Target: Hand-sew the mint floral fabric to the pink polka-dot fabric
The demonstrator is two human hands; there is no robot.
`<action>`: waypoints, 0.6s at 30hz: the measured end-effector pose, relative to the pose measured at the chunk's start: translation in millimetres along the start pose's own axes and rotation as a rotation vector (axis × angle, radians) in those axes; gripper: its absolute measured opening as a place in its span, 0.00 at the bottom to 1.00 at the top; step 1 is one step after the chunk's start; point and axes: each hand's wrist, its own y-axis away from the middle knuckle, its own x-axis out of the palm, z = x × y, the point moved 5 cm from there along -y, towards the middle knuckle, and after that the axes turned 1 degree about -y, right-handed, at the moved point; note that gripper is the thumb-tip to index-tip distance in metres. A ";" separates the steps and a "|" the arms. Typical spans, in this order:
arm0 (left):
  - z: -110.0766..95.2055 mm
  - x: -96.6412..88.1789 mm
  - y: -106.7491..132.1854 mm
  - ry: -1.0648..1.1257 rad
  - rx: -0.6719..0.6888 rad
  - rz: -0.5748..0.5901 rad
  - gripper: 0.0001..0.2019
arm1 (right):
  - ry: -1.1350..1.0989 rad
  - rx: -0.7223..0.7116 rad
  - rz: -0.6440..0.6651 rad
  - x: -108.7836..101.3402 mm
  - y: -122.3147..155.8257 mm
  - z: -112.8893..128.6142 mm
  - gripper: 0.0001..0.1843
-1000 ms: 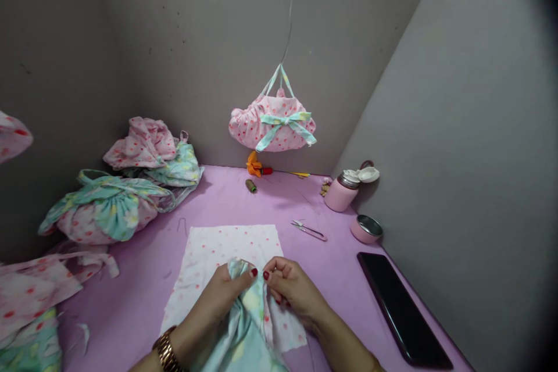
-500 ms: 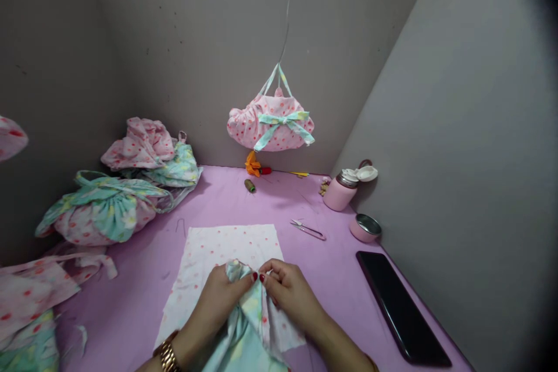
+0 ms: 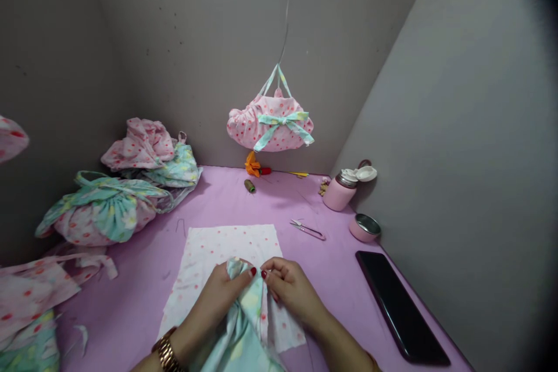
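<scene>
My left hand point(image 3: 218, 296) pinches the top edge of a bunched mint-green floral cloth point(image 3: 244, 325) between thumb and fingers. My right hand point(image 3: 292, 288) is closed right beside it, its fingertips gripping the same gathered edge. Both hands rest over a flat white cloth with pink dots point(image 3: 209, 256) spread on the purple table point(image 3: 131, 308). A gold watch point(image 3: 164, 351) sits on my left wrist.
A finished pink dotted pouch with a mint bow point(image 3: 270, 125) hangs on a cord at the back wall. Fabric pouches point(image 3: 108, 209) pile at the left. Thread snips point(image 3: 308, 229), a thread spool point(image 3: 250, 186), a pink flask point(image 3: 342, 190), its pink cup point(image 3: 365, 228) and a dark phone point(image 3: 399, 305) lie to the right.
My two hands have drawn slightly closer together on the mint cloth's edge. Otherwise nothing has moved.
</scene>
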 end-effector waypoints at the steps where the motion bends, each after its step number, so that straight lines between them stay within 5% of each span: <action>1: 0.2 -0.3 -0.2 -0.009 -0.008 -0.001 0.13 | -0.005 -0.001 0.004 0.2 -0.3 -0.6 0.15; 18: -3.8 2.2 3.7 0.084 -0.048 0.010 0.13 | -0.133 0.132 0.070 1.9 0.1 -3.2 0.17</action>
